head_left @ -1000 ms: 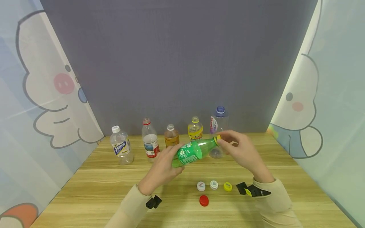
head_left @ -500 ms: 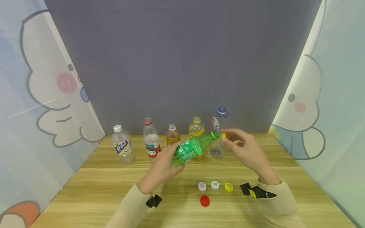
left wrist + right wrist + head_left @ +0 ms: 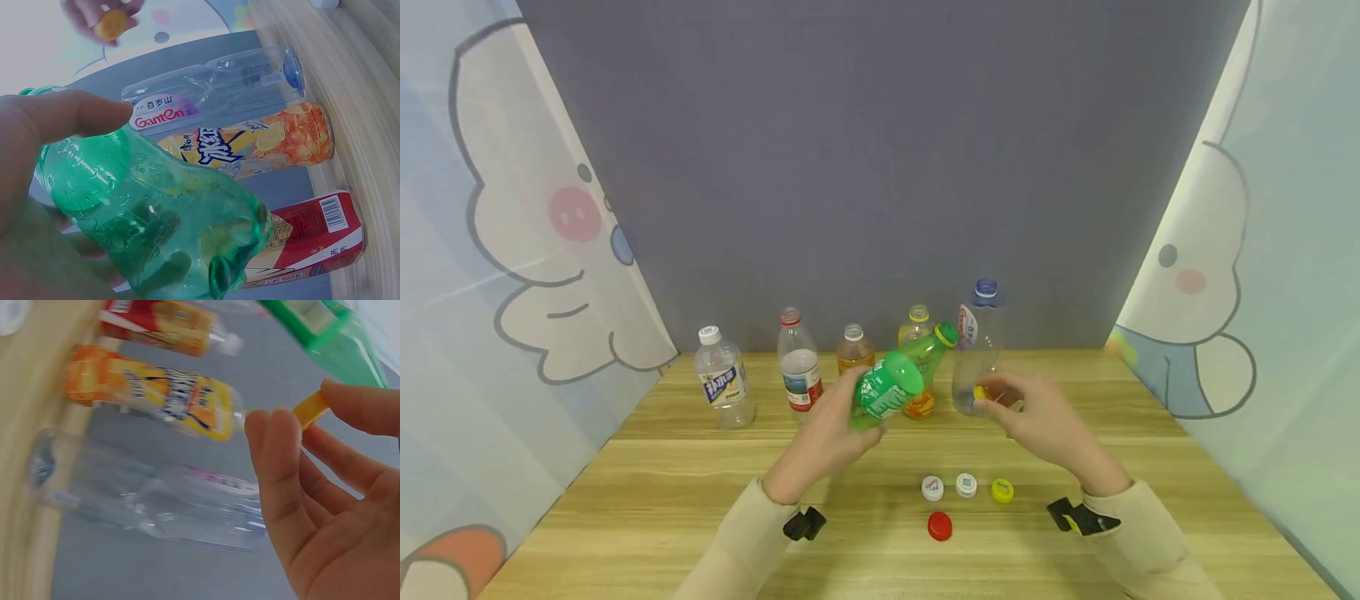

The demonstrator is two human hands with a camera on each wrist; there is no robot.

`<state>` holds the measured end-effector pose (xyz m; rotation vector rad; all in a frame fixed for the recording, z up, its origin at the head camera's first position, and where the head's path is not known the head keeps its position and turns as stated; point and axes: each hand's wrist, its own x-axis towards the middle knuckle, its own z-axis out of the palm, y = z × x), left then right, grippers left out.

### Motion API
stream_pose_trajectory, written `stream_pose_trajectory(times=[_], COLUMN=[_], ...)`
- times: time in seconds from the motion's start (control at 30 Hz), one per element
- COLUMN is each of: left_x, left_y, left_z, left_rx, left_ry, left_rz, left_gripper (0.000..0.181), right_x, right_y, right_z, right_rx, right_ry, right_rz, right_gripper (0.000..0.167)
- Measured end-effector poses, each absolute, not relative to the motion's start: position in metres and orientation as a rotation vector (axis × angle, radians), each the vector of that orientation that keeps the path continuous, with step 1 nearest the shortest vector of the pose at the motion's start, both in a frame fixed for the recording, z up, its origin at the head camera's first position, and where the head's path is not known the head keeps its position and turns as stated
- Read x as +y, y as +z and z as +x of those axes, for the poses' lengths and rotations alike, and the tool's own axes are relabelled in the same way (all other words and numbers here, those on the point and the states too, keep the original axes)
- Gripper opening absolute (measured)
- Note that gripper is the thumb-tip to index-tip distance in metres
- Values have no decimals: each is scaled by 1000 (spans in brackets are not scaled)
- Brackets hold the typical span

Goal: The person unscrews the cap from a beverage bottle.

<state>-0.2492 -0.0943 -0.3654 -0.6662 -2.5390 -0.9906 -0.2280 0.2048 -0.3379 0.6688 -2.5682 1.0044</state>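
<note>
My left hand [image 3: 829, 429] grips a green plastic bottle [image 3: 887, 387] round its lower body, above the table. The bottle leans with its uncapped neck up and to the right. Between thumb and fingers, my right hand [image 3: 1045, 421] pinches a yellow bottle cap [image 3: 310, 409], apart from the bottle and to the right of its mouth. In the left wrist view the thumb and fingers wrap the clear green base of the bottle [image 3: 150, 206]. Below the hands lie two white caps [image 3: 932, 488], a yellow cap [image 3: 1002, 491] and a red cap [image 3: 940, 526].
Along the back of the wooden table [image 3: 647, 500] stand a white-capped bottle [image 3: 722, 379], an open red-ringed bottle [image 3: 799, 367], a small amber-labelled bottle [image 3: 854, 350], a yellow-labelled bottle [image 3: 917, 406] behind the green one, and a tall clear bottle [image 3: 977, 350]. A grey backdrop [image 3: 880, 167] rises behind them.
The yellow cap has come off the green bottle in my right hand, which has moved away and then lower. The green bottle has tilted more upright, its neck shifting left.
</note>
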Motion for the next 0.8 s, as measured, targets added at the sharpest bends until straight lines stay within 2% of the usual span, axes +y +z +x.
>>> stream_pose_trajectory(times=[0.23, 0.8], left_x=[-95, -95], left_y=[-365, -366], left_z=[-250, -250], left_rx=[-2548, -2560], left_ry=[-1046, -1198], left_rz=[-631, -577], left_gripper=[80, 80], right_x=[203, 190], right_y=[-365, -418], right_z=[-229, -212], right_rx=[-2711, -2972], right_ry=[850, 566], right_rz=[734, 981], right_gripper=[21, 18])
